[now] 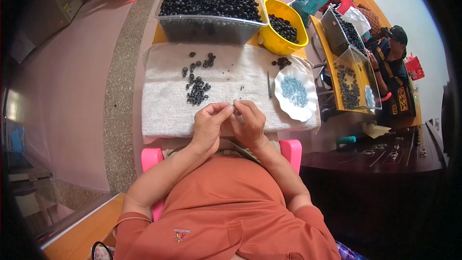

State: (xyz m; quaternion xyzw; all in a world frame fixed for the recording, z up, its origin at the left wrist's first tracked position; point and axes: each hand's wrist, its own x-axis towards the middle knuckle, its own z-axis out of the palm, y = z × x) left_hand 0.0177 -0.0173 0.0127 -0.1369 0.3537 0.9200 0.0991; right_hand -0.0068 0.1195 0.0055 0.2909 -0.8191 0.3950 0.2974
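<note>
My left hand (208, 126) and my right hand (251, 124) meet at the near edge of a white towel (163, 86). Both are closed, thumbs and fingertips pinched together; whatever they hold is too small to make out. Just beyond my left hand lies a heap of small black ring-shaped parts (198, 91), with several more strung out behind it. A few dark specks (241, 88) rest on the cloth past my fingertips. To the right stand a white scalloped plate (308, 108) with small pale blue pieces (293, 90) and, beside it, a thin dark pointed tool (269, 84).
A clear bin (207, 30) full of black parts stands behind the towel, next to a yellow tub (276, 43) holding more. Another small black pile (283, 62) lies above the plate. At the right, a person (392, 62) sits by another table with clear bins (353, 74).
</note>
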